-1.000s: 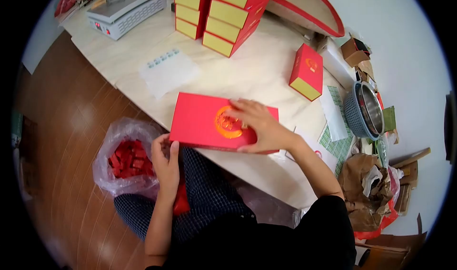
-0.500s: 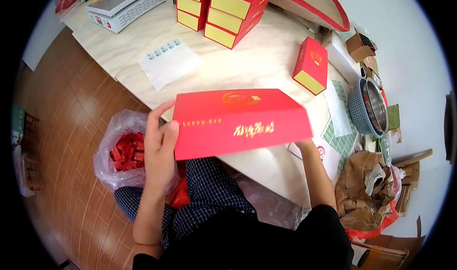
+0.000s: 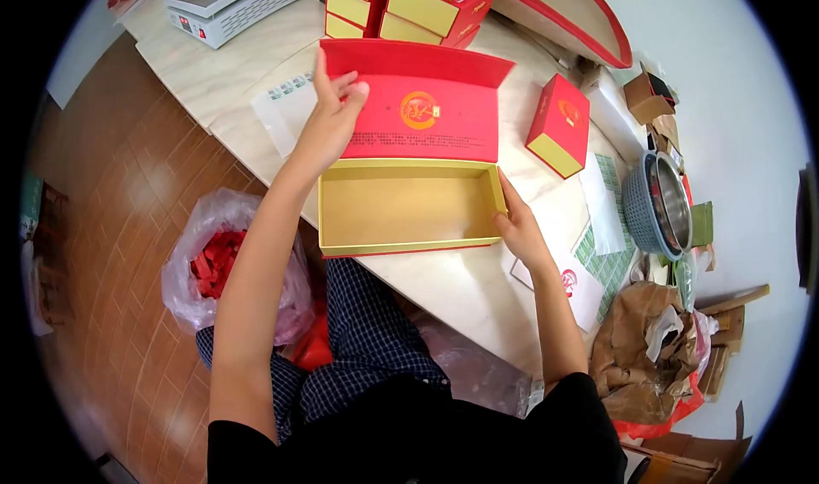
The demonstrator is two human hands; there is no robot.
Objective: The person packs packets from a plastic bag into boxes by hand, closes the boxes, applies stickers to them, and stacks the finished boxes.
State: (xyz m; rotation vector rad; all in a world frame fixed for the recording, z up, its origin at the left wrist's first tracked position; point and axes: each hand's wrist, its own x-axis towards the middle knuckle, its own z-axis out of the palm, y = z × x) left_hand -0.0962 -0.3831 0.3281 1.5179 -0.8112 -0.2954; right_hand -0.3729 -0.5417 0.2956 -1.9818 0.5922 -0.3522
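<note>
A red box point(image 3: 409, 207) with a gold inside lies at the table's near edge, its lid point(image 3: 426, 125) raised and tilted back. Nothing shows inside it. My left hand point(image 3: 334, 113) pinches the left edge of the lid, thumb over the red inner face. At the box's right end, my right hand point(image 3: 518, 224) grips the side wall between thumb and fingers. The lid's inner face carries an orange round emblem and lines of small print.
Stacked red and yellow boxes point(image 3: 418, 10) stand behind the lid, a single red box point(image 3: 559, 125) to the right. A scale point(image 3: 235, 10) sits back left, basins point(image 3: 657, 202) at right. A plastic bag point(image 3: 192, 292) of red pieces is beside my leg.
The box was closed and then tipped up, and now rests with its lid swung open. My left hand has moved up with the lid; my right hand has shifted to the right end.
</note>
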